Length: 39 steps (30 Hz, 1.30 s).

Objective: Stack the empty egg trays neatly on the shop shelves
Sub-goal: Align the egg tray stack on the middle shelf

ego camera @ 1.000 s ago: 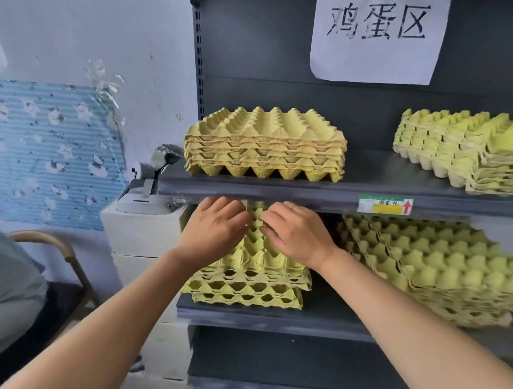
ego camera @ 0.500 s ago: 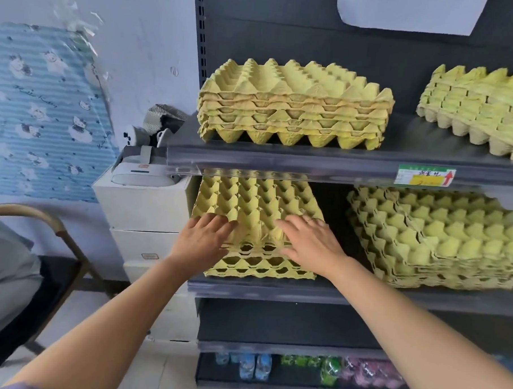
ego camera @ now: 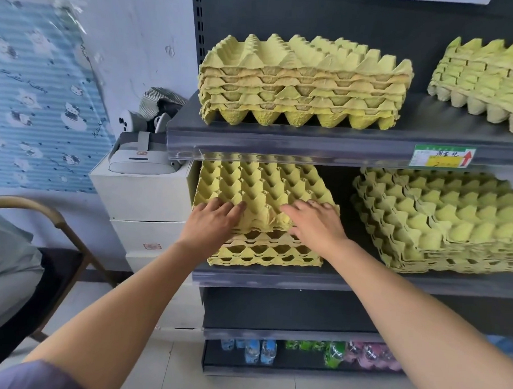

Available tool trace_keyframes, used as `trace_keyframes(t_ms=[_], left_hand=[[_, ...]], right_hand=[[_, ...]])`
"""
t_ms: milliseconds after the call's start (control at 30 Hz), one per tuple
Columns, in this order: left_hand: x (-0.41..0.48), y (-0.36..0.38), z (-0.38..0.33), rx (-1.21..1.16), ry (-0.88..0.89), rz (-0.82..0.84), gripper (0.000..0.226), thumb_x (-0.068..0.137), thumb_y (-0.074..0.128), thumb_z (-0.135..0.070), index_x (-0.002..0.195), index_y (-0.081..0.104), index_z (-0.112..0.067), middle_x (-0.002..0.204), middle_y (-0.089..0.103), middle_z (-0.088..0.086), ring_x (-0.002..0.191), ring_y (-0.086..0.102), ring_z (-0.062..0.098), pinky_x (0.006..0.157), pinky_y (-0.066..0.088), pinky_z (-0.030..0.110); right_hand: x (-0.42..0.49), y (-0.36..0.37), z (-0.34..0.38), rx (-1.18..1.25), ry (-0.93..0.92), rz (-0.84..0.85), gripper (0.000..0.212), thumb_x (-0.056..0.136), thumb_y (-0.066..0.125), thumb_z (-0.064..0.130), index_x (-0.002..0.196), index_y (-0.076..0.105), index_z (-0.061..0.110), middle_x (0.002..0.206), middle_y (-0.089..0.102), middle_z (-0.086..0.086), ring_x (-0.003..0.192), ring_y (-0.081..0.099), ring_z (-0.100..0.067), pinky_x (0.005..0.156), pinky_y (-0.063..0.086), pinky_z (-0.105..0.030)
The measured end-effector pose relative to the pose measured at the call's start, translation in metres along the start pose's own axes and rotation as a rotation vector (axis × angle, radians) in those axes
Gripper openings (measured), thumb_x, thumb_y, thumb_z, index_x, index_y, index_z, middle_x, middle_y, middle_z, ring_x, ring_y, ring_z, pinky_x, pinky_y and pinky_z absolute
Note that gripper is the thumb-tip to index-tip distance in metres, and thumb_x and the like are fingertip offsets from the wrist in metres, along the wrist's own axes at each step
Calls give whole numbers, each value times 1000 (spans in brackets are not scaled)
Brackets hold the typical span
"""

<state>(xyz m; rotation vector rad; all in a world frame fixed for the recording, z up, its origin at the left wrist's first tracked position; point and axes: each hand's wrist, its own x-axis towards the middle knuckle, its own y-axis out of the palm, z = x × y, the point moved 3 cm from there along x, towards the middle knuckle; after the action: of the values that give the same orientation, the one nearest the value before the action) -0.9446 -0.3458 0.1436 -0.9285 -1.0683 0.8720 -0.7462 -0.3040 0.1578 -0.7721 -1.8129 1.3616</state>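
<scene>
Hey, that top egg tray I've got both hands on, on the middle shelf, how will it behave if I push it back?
Probably light: the top tray looks like thin moulded pulp. It likely flexes somewhat, since its front edge sits unevenly on the stack. Its cups should catch in those below rather than slide, so lifting may help.

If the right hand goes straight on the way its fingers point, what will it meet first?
Probably the raised peaks of the top egg tray under the right hand; past them, likely the back panel, though depth is unclear.
</scene>
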Motion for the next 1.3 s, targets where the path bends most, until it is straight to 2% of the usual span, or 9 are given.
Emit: trace_keyframes(t_ms=[167, 467, 633, 800, 900, 967, 1067, 1200, 1300], left_hand=[[-2, -10, 6, 62, 36, -165, 83, 50, 90, -30, 125, 58, -12, 91, 69, 1, 84, 63, 28, 62, 50, 32], [-17, -12, -4, 20, 74, -162, 79, 46, 90, -36, 117, 65, -12, 82, 70, -1, 76, 65, 25, 58, 51, 29], [-17, -8, -24, -15, 108, -196, 68, 56, 85, -30, 118, 64, -13, 83, 68, -1, 77, 63, 26, 58, 48, 31], [-15, -15, -36, -183, 123, -180, 54, 67, 79, -36, 115, 63, -20, 93, 68, -2, 80, 65, 24, 64, 50, 31], [-17, -13, -14, -372, -2, -153, 44, 88, 47, -39, 125, 55, -16, 110, 61, 5, 96, 60, 30, 79, 49, 39], [-21, -11, 0, -494, -48, -123, 54, 91, 28, -43, 128, 52, -12, 116, 57, 10, 101, 57, 31, 85, 47, 39], [-24, -13, 9, -529, -39, -142, 54, 92, 25, -39, 126, 54, -10, 118, 56, 13, 102, 56, 33, 87, 45, 40], [-22, -14, 24, -526, -111, -122, 41, 93, 37, -10, 131, 51, -9, 129, 53, 13, 113, 52, 34, 91, 44, 42], [-24, -10, 33, -508, -117, 10, 55, 91, 38, 4, 142, 37, -16, 145, 41, 6, 128, 42, 28, 102, 39, 38]], right_hand=[[0, -13, -2, -4, 12, -72, 51, 89, 61, 32, 136, 41, 26, 127, 56, -1, 115, 52, -25, 93, 42, -39], [-13, -4, -1, -2, 15, -22, 56, 87, 65, 31, 138, 41, 26, 128, 56, -1, 117, 52, -24, 97, 41, -40], [-25, 2, -14, -52, 82, -112, 59, 63, 86, 24, 117, 62, 23, 102, 68, -2, 97, 62, -27, 86, 49, -43], [-30, 10, -23, -29, 177, -61, 56, 84, 65, 12, 135, 46, 25, 130, 54, -4, 126, 43, -27, 103, 37, -44], [-25, 4, -15, 6, 157, -2, 63, 87, 54, 10, 144, 33, 25, 149, 33, -6, 140, 23, -27, 116, 15, -50], [-22, 0, 0, 30, 88, 0, 74, 87, 55, 23, 150, 17, 24, 155, 20, -5, 143, 17, -26, 118, 5, -52], [-18, -6, 26, 17, -15, 2, 89, 87, 55, 48, 152, -2, 25, 157, 13, -7, 144, 16, -26, 118, 6, -51], [-6, -9, 49, -27, -70, 73, 71, 86, 63, 39, 145, 27, 24, 145, 38, -9, 135, 35, -30, 116, 18, -50], [-2, -11, 56, -53, -63, 100, 54, 87, 65, 28, 135, 40, 20, 135, 48, -15, 129, 44, -35, 112, 28, -50]])
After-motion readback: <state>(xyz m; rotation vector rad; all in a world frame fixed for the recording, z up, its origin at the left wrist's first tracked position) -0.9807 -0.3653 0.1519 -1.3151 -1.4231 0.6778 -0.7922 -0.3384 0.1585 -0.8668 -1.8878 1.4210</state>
